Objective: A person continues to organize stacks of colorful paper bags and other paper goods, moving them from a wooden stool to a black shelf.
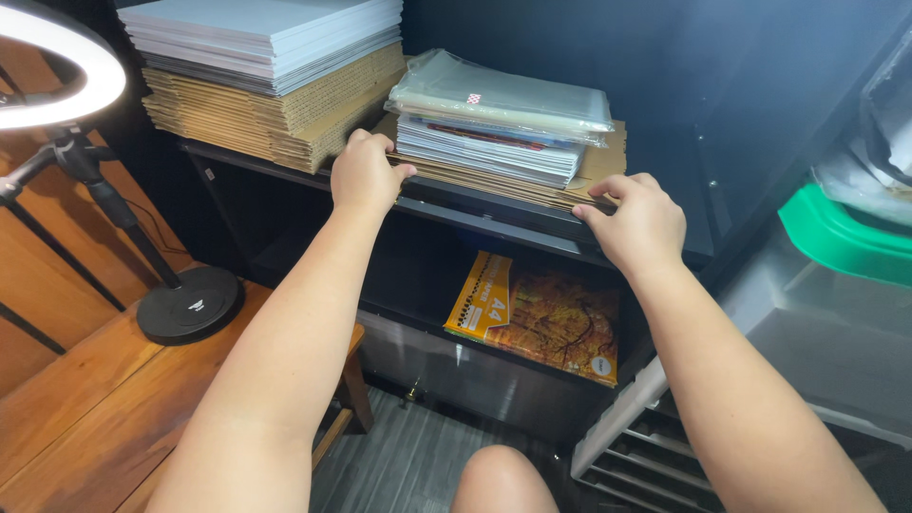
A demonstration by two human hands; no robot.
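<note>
At the bottom middle of the frame a bare knee (502, 480) shows above a grey plank floor (418, 456). To the lower left lies a reddish wooden tabletop (85, 418), and on it stands the round black base (188, 304) of a ring light (57, 76) whose glowing hoop fills the upper left corner.

Both forearms reach up from the bottom edge to a dark shelf unit (494, 223). On its lower level, just below the hands, a yellow and orange pack of paper (537, 318) leans flat against the back.

The left hand (366, 176) sits in the centre of the frame, fingers curled over the near left edge of a thin stack of flat brown cardboard sheets (598, 157) on the upper shelf. The right hand (636, 223) is right of centre, fingertips pinching the front right edge of the same cardboard. So both hands are closed on that stack, which lies on the upper shelf.

On top of the cardboard rests a pile of white sheets (484, 152) and above it a clear plastic packet (499, 95) holding pale sheets. Farther left on the same shelf is a taller heap of corrugated cardboard (266, 119) with a thick stack of white boards (266, 38) on top.

At the right edge stands a see-through plastic bin (826, 323) with a green rim; what it holds cannot be made out.
</note>
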